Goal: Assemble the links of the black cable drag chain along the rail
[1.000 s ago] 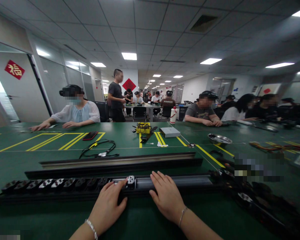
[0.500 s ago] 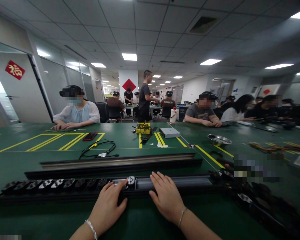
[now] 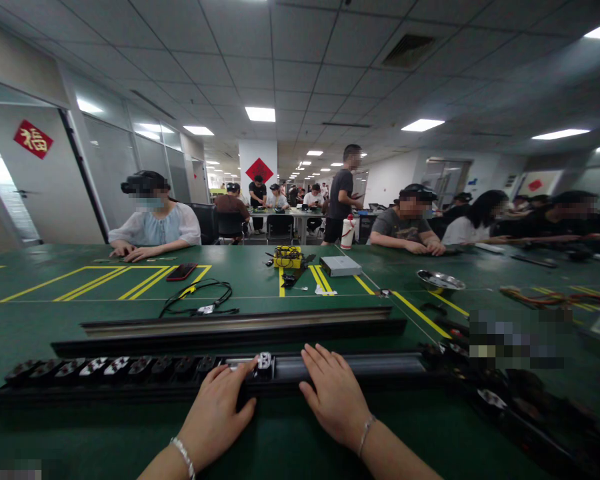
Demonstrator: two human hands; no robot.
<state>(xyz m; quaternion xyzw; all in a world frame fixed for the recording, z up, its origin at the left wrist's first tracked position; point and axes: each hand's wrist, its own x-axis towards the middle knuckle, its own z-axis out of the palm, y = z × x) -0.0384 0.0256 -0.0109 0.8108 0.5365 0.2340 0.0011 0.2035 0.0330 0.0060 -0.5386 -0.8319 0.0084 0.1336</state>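
Note:
A long black rail (image 3: 380,365) lies across the green table (image 3: 290,447) in front of me, its left half filled with several black socket modules (image 3: 105,368). My left hand (image 3: 217,413) rests on the rail with fingers stretched flat, fingertips at a white-marked module (image 3: 263,362). Just to the right, my right hand (image 3: 335,393) also lies flat on the rail, fingers spread on its empty channel. Neither hand grips anything. A second black rail (image 3: 230,330) lies parallel just behind.
A pile of loose black modules (image 3: 520,407) sits at the right. Farther back lie a black cable (image 3: 200,299), a red phone (image 3: 181,271), a yellow box (image 3: 287,256), a grey box (image 3: 340,265) and a metal bowl (image 3: 440,280). Other people sit around the table; one stands behind.
My hands and the rail have stayed put. The standing person in the background has walked from left to right.

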